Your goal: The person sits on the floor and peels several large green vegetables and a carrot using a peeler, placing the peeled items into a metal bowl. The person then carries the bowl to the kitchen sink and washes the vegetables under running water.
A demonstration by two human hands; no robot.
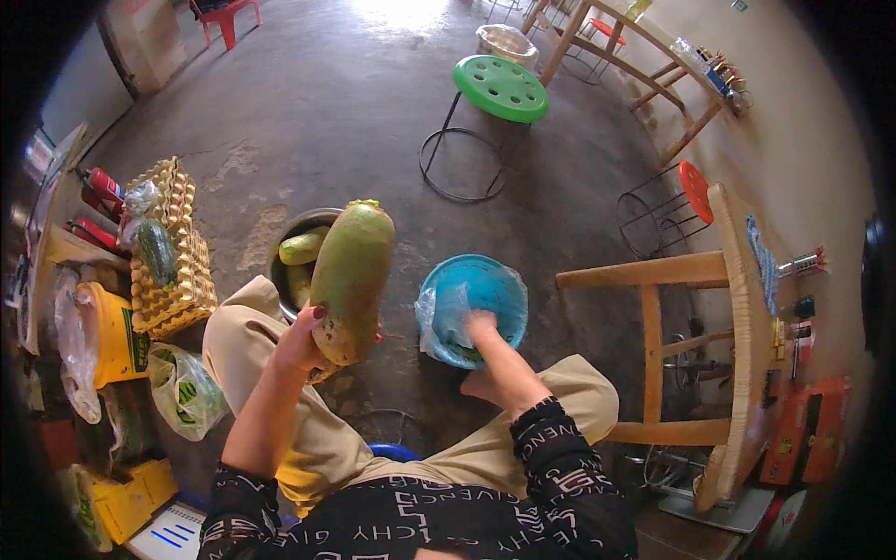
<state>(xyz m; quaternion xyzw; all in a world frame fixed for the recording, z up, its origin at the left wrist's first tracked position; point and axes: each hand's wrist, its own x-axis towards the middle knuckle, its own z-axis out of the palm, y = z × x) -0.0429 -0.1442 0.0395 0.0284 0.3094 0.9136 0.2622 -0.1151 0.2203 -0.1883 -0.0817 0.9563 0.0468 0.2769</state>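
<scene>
My left hand (301, 343) grips a large green radish (355, 273) by its lower end, with the leafy-stubbed end pointing up and away. Behind it, a metal bowl (274, 269) stands on the floor, partly hidden by the radish. Pale green vegetables (301, 248) lie in that bowl. My right hand (479, 324) reaches down into a blue plastic basin (490, 269) between my knees and the stool. Clear plastic film (444, 308) hangs over the basin's left rim, beside the hand. The right fingers are hidden, and dark scraps dot the basin's inside.
Egg trays (175, 245) bearing a dark green squash (157, 252) stand at left, near fire extinguishers (105, 185) and a yellow bucket (112, 332). A green stool (500, 87) is ahead. A wooden table (731, 315) borders the right. A plastic bag of green vegetables (185, 392) lies by my left knee.
</scene>
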